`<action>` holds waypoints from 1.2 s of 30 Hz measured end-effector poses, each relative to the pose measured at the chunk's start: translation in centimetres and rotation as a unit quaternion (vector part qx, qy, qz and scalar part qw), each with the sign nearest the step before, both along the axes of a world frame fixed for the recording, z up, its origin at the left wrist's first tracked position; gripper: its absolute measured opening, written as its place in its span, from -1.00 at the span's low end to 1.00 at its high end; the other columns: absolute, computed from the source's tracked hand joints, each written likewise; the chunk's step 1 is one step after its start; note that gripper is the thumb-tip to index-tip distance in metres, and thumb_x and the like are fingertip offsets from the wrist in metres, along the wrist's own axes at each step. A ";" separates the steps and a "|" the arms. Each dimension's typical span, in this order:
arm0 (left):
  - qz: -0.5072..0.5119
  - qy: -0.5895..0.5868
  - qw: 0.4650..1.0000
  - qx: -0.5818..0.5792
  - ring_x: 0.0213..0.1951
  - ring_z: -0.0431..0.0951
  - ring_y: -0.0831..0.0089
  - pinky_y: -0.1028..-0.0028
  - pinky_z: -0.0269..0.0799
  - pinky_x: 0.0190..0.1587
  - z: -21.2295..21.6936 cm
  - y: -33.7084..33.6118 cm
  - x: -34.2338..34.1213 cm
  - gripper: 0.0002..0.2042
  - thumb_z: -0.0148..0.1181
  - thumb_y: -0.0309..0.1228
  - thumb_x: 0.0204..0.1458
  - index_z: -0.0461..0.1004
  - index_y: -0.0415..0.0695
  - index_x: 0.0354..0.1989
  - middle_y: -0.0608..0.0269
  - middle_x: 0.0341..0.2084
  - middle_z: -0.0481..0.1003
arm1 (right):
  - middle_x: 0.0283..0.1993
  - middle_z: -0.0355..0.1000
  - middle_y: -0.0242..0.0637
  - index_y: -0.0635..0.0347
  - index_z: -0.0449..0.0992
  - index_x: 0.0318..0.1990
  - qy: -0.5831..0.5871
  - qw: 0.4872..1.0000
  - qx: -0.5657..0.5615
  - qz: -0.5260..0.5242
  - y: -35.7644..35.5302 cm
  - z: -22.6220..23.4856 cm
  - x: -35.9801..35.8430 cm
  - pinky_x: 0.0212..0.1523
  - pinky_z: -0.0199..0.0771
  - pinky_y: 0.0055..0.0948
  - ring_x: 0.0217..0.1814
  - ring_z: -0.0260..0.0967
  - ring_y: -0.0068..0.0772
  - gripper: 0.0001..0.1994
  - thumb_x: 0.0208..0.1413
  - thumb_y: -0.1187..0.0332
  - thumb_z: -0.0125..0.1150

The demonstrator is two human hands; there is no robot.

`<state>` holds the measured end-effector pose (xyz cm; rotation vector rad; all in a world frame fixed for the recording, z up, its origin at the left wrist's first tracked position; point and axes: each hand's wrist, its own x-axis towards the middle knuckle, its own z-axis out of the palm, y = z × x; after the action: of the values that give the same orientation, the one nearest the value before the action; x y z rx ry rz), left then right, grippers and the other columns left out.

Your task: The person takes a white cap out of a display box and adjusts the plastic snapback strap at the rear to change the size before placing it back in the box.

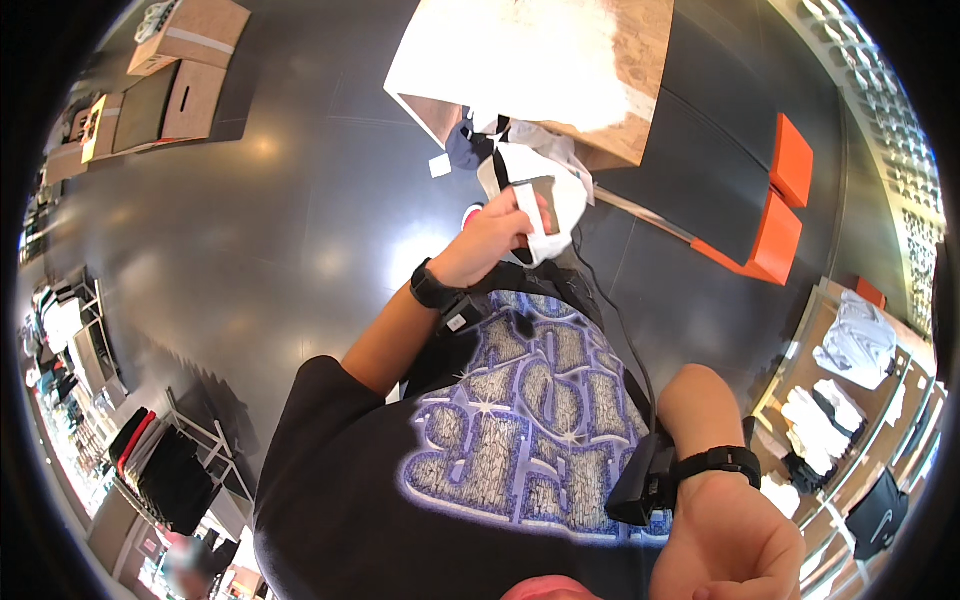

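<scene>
My left hand (pixel 495 235) is closed around the edge of a white cap (pixel 565 200), near an opening in it, just in front of a wooden display table (pixel 650 90). A dark navy cloth item (pixel 468 147) and a pale greyish cloth item (pixel 555 145) lie beyond the cap at the table's near side. My right hand (pixel 735 540) is raised close to my chest at the lower right, palm partly showing; the lower edge cuts off its fingers. A small black device (pixel 640 485) with a cable sits beside its wrist.
Orange box-like seats (pixel 775 238) stand to the right on the dark floor (pixel 330 220). Shelves with folded clothes (pixel 825 425) line the right side. Clothing racks (pixel 170 470) stand at the lower left, and wooden display boxes (pixel 195 95) at the upper left. A white tag (pixel 440 166) shows near the table.
</scene>
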<state>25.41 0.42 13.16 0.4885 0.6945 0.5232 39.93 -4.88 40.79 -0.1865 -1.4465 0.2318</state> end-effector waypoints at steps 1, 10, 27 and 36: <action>0.013 0.055 0.998 -0.016 -0.18 0.46 0.50 0.49 0.40 -0.09 -0.2 0.0 -0.1 -0.68 -0.13 -0.55 0.11 0.21 -0.22 0.06 0.22 -0.20 0.42 | -0.45 0.14 -0.56 0.12 0.17 -0.22 -0.003 1.000 -0.013 -0.003 0.1 -0.2 0.0 -0.53 0.19 -0.68 -0.47 0.15 -0.74 -0.74 -0.01 0.67 -0.01; 0.027 0.155 0.988 -0.012 -0.22 0.51 0.51 0.47 0.43 -0.07 -5.1 0.8 -3.6 -0.78 -0.15 -0.43 0.24 0.28 -0.22 -0.01 0.25 -0.31 0.47 | -0.44 0.14 -0.56 0.11 0.16 -0.23 -0.003 0.998 -0.063 -0.028 0.0 -1.5 -0.4 -0.53 0.20 -0.69 -0.46 0.15 -0.75 -0.74 0.00 0.66 0.00; -0.224 0.573 0.615 0.493 -0.06 0.45 -0.12 0.13 0.36 0.01 -12.9 5.6 -9.4 -0.61 -0.03 -0.38 0.05 0.33 -0.25 0.06 -0.18 -0.11 0.45 | -0.40 0.16 -0.56 0.12 0.19 -0.20 0.103 0.966 -0.051 -0.231 -5.9 -4.5 2.2 -0.59 0.14 -0.70 -0.49 0.15 -0.76 -0.75 0.06 0.53 0.14; -0.272 0.581 0.496 0.585 -0.18 0.43 -0.11 0.07 0.34 -0.03 -19.1 14.6 -9.8 -0.63 0.01 -0.34 0.13 0.31 0.08 0.15 -0.15 -0.23 0.42 | -0.39 0.16 -0.56 0.12 0.19 -0.20 0.115 0.948 -0.039 -0.293 -7.3 -4.6 2.1 -0.59 0.14 -0.69 -0.49 0.15 -0.76 -0.75 0.06 0.52 0.15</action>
<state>15.58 15.05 -5.97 2.4560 1.3204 -0.1573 42.08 -12.13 36.17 -0.6226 -1.0935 -0.1735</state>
